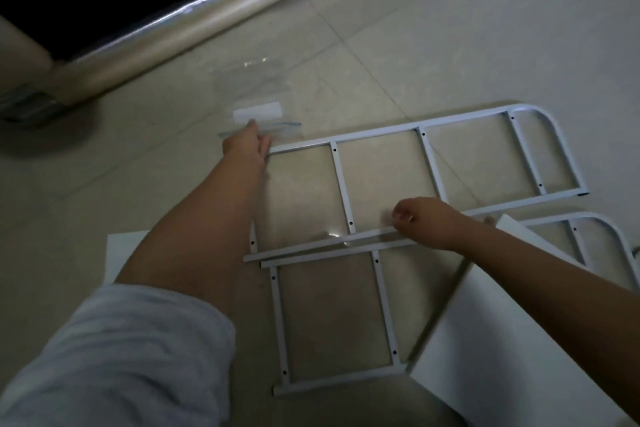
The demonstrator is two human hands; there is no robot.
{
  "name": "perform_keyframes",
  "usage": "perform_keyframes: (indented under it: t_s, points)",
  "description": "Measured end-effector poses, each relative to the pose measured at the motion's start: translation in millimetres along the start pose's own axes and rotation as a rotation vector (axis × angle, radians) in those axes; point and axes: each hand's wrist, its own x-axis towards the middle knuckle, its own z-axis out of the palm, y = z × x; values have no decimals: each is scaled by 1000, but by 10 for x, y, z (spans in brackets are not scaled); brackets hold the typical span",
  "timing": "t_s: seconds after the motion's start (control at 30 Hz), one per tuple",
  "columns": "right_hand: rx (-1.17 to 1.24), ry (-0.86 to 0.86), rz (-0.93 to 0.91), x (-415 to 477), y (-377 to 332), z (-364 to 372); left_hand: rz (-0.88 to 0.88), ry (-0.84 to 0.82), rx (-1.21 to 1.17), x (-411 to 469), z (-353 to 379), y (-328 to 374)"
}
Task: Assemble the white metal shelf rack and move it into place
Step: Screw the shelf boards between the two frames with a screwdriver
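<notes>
I am reaching my left hand point(246, 144) out across the floor point(450, 45) to a clear plastic bag point(258, 88) lying flat beyond the frames. My fingertips are touching the bag's near edge, right under a white label point(257, 113). The hand is showing me only its back, so I cannot tell whether the fingers are pinching the plastic or only resting on it. Any print on the label is too blurred to read. My grey sleeve point(121, 357) is filling the lower left corner.

My right hand point(420, 220) is hovering over the near rail of the far side frame point(341, 184), fingers curled in toward the palm. I cannot tell whether something small is sitting between the fingertips.

The shelf rack is lying in pieces on the floor. The far side frame is lying flat, its rounded end pointing right, its crossbars showing dark screw holes. The near side frame point(385, 305) is lying flat just beside it, their long rails almost touching, with its rounded end also to the right. A white panel point(502, 340) is lying tilted over the right part of the near frame, under my right forearm. A white sheet point(121, 253) is peeking out beneath my left arm. A beige padded edge point(207, 21) is running across the upper left.
</notes>
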Motion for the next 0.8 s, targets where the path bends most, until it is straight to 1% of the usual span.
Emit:
perform_keyframes:
  t_s: [0.07, 0.1, 0.17, 0.23, 0.37, 0.47, 0.6, 0.63, 0.7, 0.77, 0.8]
  points:
    - [-24, 50, -1, -50, 144, 49, 28, -16, 138, -34, 53, -73]
    - [-32, 69, 1, -78, 218, 73, 81, -4, 272, -42, 68, -134]
    - [-63, 86, -18, -115, 354, 113, 238, 84, 589, -102, 83, -281]
    - [-113, 88, -31, -135, 483, 148, 352, 74, 878, -275, 146, -443]
    - [-275, 45, -21, -202, 711, 241, 549, -157, 1249, -639, 303, -865]
    - [-438, 53, -94, -243, 829, 300, 660, -312, 1451, -861, 299, -1162]
    - [-511, 93, -168, -270, 948, 329, 961, -471, 1809, -1138, 180, -1496]
    - [-520, 93, -195, -294, 1013, 322, 971, -527, 1907, -1214, 157, -1568]
    - [-550, 83, -274, -335, 1131, 298, 925, -645, 2051, -1349, 90, -1661]
    - [-562, 108, -328, -439, 1310, 238, 994, -684, 2102, -1519, 55, -1767]
    - [-536, 138, -312, -482, 1415, 197, 1029, -673, 2087, -1592, 55, -1813]
